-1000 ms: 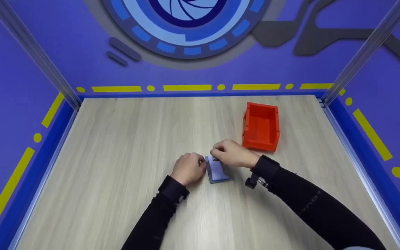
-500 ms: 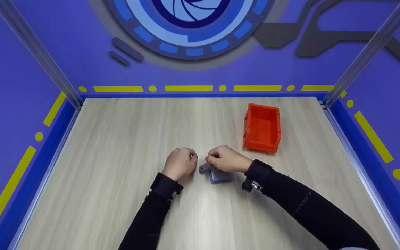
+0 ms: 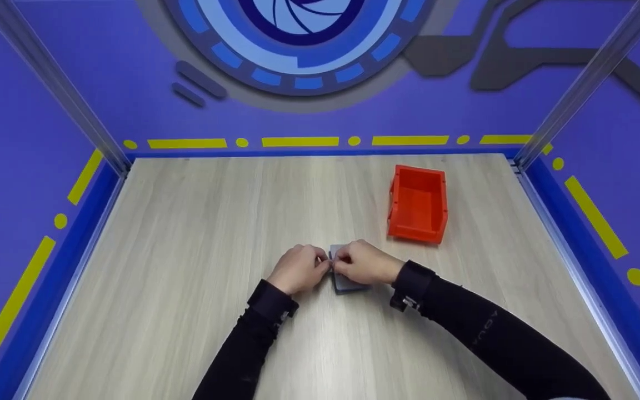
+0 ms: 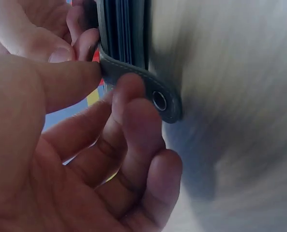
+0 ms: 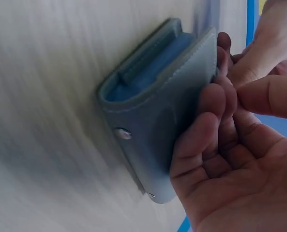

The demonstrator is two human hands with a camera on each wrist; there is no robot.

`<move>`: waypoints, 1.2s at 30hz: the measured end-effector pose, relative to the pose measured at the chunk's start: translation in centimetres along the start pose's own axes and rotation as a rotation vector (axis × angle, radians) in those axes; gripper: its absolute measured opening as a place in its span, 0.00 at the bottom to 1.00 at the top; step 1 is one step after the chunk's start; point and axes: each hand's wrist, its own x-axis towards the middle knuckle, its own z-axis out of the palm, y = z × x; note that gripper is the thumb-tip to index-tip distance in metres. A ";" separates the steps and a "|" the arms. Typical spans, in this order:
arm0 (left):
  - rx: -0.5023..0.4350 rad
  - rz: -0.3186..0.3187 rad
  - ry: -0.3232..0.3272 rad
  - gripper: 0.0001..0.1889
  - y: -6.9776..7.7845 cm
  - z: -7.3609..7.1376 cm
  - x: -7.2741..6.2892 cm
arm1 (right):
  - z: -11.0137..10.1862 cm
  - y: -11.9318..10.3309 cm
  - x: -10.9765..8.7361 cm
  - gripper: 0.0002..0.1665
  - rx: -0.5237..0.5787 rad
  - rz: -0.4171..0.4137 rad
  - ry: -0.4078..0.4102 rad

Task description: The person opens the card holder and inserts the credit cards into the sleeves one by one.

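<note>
A small grey card wallet (image 3: 349, 286) lies folded over on the table, with stitched edges and metal studs on its cover (image 5: 145, 140). Blue inner sleeves (image 4: 121, 29) show between its covers in the left wrist view. Its strap (image 4: 167, 104), with a ringed snap at the end, sticks out at the left edge. My left hand (image 3: 300, 269) pinches this strap between thumb and forefinger. My right hand (image 3: 367, 264) lies over the wallet, fingers on its cover, thumb and forefinger pinching at the edge beside my left hand. Just what those fingertips hold is partly hidden.
An orange-red plastic bin (image 3: 417, 205) stands behind my right hand, toward the back right of the wood-look table (image 3: 214, 211). Blue panels (image 3: 298, 125) with yellow marks wall in the back and both sides.
The wallet lay open with a pale inner sleeve showing; its grey cover is now folded over. The left hand drew away, then came back to meet the right at the strap.
</note>
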 end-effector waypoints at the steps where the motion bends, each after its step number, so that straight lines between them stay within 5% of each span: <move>1: 0.002 0.000 0.000 0.10 0.0 0.0 0.0 | 0.0 0.1 0.0 0.14 0.000 -0.004 0.007; 6: 0.006 -0.022 -0.002 0.10 -0.1 0.0 0.1 | -0.3 0.6 -0.5 0.13 -0.009 0.047 0.073; 17: 0.025 -0.041 0.021 0.15 0.0 0.2 0.1 | -1.8 2.2 -1.0 0.18 -0.063 0.348 0.140; 27: 0.032 -0.056 0.013 0.16 -0.1 0.5 -0.1 | -1.4 2.0 -0.8 0.14 -0.010 0.379 0.116; 36: 0.055 -0.065 0.008 0.18 0.1 0.3 -0.3 | -1.7 1.8 -0.9 0.13 0.198 0.432 0.061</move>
